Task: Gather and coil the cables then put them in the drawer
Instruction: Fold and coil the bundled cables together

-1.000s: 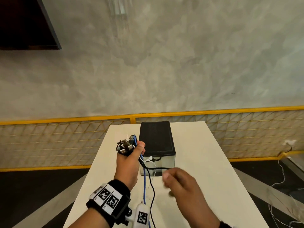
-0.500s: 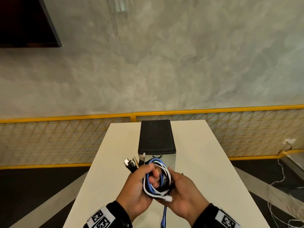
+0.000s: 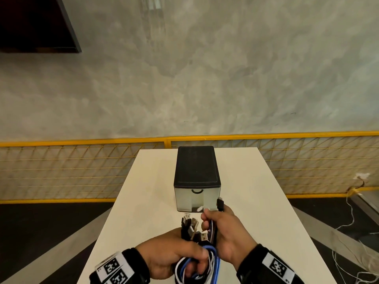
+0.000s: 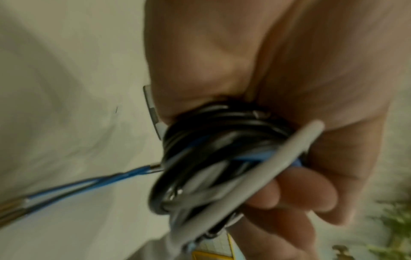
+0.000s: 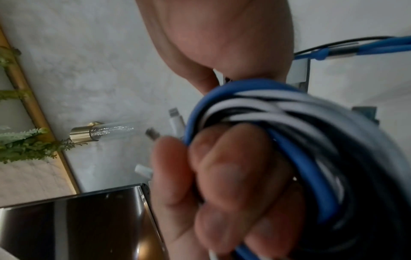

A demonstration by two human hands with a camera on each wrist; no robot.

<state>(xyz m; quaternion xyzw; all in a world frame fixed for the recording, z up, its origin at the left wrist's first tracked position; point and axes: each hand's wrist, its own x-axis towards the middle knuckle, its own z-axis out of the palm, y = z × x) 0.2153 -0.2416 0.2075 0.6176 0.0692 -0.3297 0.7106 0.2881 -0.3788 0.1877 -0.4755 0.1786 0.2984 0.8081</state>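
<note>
A coil of blue, white and black cables sits between both hands over the near end of the white table. My left hand grips the coil, fingers curled round the loops. My right hand grips the other side of the bundle, with a black plug sticking up past its knuckles. Several USB plugs fan out between the hands. The small drawer unit, black top and translucent front, stands just beyond the hands with its drawer closed.
A yellow mesh fence runs behind the table in front of a grey wall. Loose white wires lie on the dark floor at the right. Bare tabletop shows on both sides of the drawer unit.
The hands have come together and drawn toward me, the hanging cable lengths now wound into a coil. My right hand, free a second ago, now grips the bundle.
</note>
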